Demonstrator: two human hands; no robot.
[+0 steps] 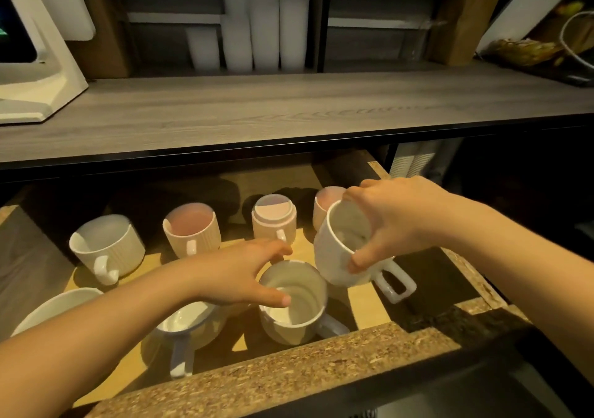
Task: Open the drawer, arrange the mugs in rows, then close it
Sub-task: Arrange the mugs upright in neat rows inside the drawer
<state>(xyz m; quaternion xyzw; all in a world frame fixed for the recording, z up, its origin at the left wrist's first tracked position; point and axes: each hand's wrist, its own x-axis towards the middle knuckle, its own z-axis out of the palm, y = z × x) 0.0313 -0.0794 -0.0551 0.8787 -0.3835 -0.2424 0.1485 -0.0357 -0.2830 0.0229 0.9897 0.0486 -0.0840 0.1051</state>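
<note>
The drawer [321, 350] stands open across the lower half of the frame, so the arranging step is in hand. The right hand [401, 221] is clamped on the rim of a smooth white mug [340, 256], tilted and apparently lifted at centre right, its squared handle pointing lower right. The left hand [238, 273] has its fingers spread over the rim of a second white mug [292, 301] near the drawer's front edge, thumb on the lip. Behind them, a back row of ribbed cream mugs [193, 229] stands upright on the pale wooden floor. Next, the lifted mug probably needs setting upright in line beside its neighbour, handle matched. The drawer's front edge is speckled particle board; above runs a grey wood-grain tabletop [289, 105].
</note>
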